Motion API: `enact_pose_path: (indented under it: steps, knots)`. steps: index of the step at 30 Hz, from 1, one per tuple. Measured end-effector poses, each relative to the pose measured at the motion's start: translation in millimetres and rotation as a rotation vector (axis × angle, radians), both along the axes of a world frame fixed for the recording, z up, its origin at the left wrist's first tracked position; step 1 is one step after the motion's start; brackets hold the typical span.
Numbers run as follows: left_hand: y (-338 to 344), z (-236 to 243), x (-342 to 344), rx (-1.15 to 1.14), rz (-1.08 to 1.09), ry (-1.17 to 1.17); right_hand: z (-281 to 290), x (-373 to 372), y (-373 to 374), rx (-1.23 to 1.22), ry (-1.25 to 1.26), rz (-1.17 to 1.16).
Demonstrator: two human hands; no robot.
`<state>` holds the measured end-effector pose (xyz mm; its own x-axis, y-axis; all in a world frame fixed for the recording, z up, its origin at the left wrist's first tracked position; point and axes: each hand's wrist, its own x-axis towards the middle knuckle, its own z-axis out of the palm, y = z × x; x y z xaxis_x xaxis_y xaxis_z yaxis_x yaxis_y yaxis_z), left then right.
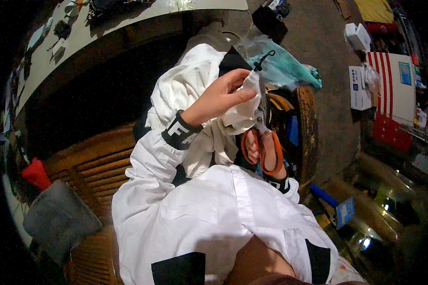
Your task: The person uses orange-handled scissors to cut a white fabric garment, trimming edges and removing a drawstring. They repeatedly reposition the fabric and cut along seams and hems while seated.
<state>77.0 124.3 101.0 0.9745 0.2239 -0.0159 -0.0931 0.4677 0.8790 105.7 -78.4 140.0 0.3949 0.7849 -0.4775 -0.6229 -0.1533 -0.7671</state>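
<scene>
A white cloth garment (178, 88) lies bunched over my lap. Between the thumb and fingers of my left hand (222, 97), one edge of it is pinched and raised. A black elastic cord with a toggle (259, 64) sticks up from that edge, just past my fingertips. Lower and to the right, my right hand (267, 151) is closed through the orange handles of a pair of scissors (277, 154). Their metal blades point away from me, up beside the held cloth, and are partly hidden by it.
Beyond the cloth lies a clear plastic bag with teal contents (283, 66). To the right is a worn wooden edge (307, 128), and farther right a white box (360, 88). A slatted wooden bench (102, 161) with a grey cushion (59, 218) is at my left.
</scene>
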Motion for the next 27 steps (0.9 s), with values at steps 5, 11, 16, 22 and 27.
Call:
enact_pose_path:
  steps: [5,11,16,22,27]
  knots:
    - [4,5,-2,0.058,-0.261,0.053,-7,-12,2,0.103,-0.166,-0.098]
    - [3,1,-5,0.058,-0.332,0.044,-12,0,0,0.117,-0.172,0.021]
    - [-10,0,-9,0.140,-0.127,0.054,-17,-9,-2,0.014,-0.158,-0.054]
    - [-10,23,-7,0.548,0.427,-0.079,10,-2,12,-0.216,-0.623,0.058]
    - [-8,28,-9,0.386,0.399,-0.020,-7,3,2,-0.292,-0.779,0.134]
